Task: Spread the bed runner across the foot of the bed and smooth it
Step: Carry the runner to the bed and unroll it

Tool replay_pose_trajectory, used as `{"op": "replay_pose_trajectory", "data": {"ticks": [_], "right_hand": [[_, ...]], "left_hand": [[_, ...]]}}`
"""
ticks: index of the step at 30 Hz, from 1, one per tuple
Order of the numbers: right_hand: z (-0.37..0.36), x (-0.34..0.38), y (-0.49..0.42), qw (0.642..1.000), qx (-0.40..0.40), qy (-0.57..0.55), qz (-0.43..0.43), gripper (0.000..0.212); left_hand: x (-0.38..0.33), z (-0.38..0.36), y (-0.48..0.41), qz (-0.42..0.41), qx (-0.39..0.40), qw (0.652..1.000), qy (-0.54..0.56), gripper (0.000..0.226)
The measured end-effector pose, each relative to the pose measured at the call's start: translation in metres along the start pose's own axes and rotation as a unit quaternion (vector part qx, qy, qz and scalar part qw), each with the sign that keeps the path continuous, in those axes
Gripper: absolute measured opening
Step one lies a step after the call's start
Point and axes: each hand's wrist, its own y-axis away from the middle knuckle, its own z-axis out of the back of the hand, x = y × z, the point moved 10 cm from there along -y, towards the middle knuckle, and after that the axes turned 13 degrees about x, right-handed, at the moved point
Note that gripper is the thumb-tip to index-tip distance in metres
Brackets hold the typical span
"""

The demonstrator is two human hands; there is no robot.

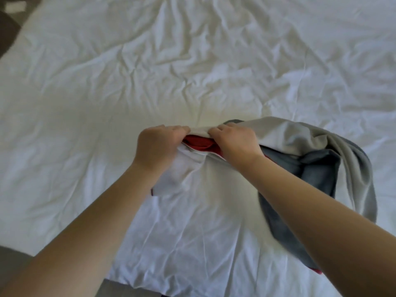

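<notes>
Two bare hands held a bunched bed runner (289,136) over a wrinkled white bed (192,61), near its close edge. L hand (158,146) & R hand (235,144) were close together, fingers curled over the same folded edge, w/ a red layer showing btwn them. The grey bulk trailed right & back toward the person, under the R forearm. It was too bundled to tell its long axis.

L hand (157,146), R hand (235,144) close together, fingers (216,131) prob. curled.
</notes>
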Motion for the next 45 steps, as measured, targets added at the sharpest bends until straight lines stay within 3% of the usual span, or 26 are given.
{"op": "replay_pose_trajectory", "data": {"ticks": [3, 8, 12, 14, 19, 24, 30, 35, 41, 45], "right_hand": [[0.006, 0.024, -0.018, 1.000, 0.008, -0.010, 0.000, 0.017], [-0.005, 0.026, -0.018, 0.999, 0.019, -0.027, -0.012, 0.020], [-0.004, 0.016, -0.002, 0.998, 0.000, -0.045, 0.033, 0.033], [-0.003, 0.008, 0.015, 0.997, -0.004, -0.050, 0.055, 0.039], [-0.010, -0.021, 0.076, 0.993, 0.009, 0.010, 0.121, 0.043], [-0.044, -0.079, 0.138, 0.972, 0.110, 0.117, 0.173, 0.038], [-0.092, -0.117, 0.194, 0.950, 0.155, 0.204, 0.179, 0.057], [-0.109, -0.130, 0.219, 0.956, 0.118, 0.194, 0.184, 0.057], [-0.121, -0.155, 0.234, 0.959, 0.080, 0.190, 0.196, 0.041], [-0.109, -0.173, 0.261, 0.955, -0.006, 0.174, 0.240, 0.032]], "left_hand": [[0.036, -0.009, 0.007, 0.040, 0.019, 0.999, 0.015, 0.031], [0.040, -0.028, 0.009, 0.059, 0.073, 0.995, 0.027, 0.036], [0.025, -0.025, 0.005, 0.086, 0.053, 0.994, 0.044, 0.040], [-0.001, -0.020, 0.005, 0.068, 0.027, 0.996, 0.045, 0.050], [-0.095, -0.022, 0.023, 0.023, -0.020, 0.993, 0.115, 0.049], [-0.191, -0.066, 0.045, 0.021, 0.083, 0.960, 0.268, 0.050], [-0.283, -0.109, 0.052, 0.050, 0.187, 0.934, 0.300, 0.071], [-0.305, -0.102, 0.053, 0.115, 0.126, 0.945, 0.279, 0.032], [-0.335, -0.092, 0.054, 0.122, 0.087, 0.956, 0.252, 0.029], [-0.370, -0.082, 0.053, 0.114, 0.062, 0.955, 0.266, 0.023]]}}
